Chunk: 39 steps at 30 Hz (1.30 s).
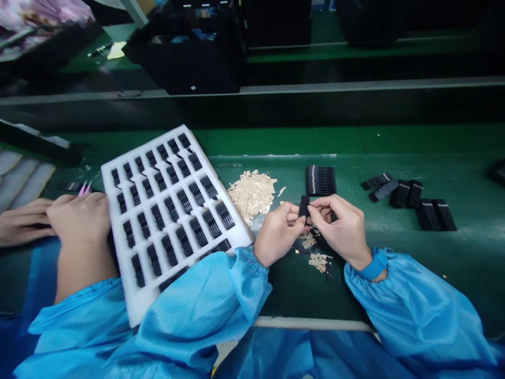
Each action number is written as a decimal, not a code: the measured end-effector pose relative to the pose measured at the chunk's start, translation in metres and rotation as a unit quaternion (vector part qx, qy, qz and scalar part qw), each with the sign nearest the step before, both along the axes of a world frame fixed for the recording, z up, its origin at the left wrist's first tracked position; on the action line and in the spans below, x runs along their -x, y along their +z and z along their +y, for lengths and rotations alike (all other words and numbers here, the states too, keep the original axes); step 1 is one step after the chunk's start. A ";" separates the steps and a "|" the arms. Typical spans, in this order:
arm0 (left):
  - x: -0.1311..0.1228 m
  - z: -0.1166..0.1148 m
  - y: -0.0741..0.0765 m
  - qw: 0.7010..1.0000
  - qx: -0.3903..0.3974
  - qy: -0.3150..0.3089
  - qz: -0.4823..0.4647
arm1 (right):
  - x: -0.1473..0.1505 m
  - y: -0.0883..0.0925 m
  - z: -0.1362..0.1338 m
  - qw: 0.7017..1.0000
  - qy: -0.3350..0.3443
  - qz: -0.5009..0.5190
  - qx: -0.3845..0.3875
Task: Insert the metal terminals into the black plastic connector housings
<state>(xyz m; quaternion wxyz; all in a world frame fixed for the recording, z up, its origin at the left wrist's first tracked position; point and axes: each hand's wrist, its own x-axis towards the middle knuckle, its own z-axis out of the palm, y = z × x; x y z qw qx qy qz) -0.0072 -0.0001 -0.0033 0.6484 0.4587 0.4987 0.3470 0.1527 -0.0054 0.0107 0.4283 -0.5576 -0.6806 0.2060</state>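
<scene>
Two bare hands held close together over a green matted worktop (pixel 465 252), seen from above. The left hand (pixel 278 234) and the right hand (pixel 339 229) are curled inward, and their fingertips pinch a small matt-black rectangular piece (pixel 304 206) between them, at 3 o'clock from the left hand and 9 o'clock from the right. A blue wristband (pixel 373 265) circles the right wrist, and gathered light-blue sleeves (pixel 410 310) cover both forearms. At 6 o'clock from the pinched piece, small beige strips and black fragments (pixel 317 261) lie scattered just below the hands. A heap of beige strips (pixel 252 196) lies at 10 o'clock, and a neat stack of ribbed black strips (pixel 321 180) at 12 o'clock. Loose black ribbed pieces (pixel 410 195) lie at 3 o'clock, well apart. At 9 o'clock, a white foam tray (pixel 128 284) sits tilted on the worktop, holding rows of black pieces (pixel 171 209) in its recesses. Past the tray, a co-worker's hand (pixel 81 221) rests near pink-tipped tweezers (pixel 84 188)
</scene>
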 end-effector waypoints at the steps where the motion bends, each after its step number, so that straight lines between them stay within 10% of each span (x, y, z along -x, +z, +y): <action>1: 0.000 -0.001 0.000 1.000 -0.007 -0.001 0.006 | 0.000 0.000 0.000 1.000 -0.002 0.002 0.000; 23: -0.001 -0.009 0.002 0.972 -0.186 -0.006 0.141 | 0.000 -0.002 0.004 0.978 -0.021 0.155 0.140; 32: 0.009 -0.009 0.005 0.866 -0.352 -0.040 0.352 | -0.005 -0.006 0.008 0.967 0.001 0.191 0.170; 39: 0.004 -0.002 0.005 0.996 -0.071 -0.042 0.024 | -0.009 -0.002 0.008 0.982 -0.029 0.176 0.058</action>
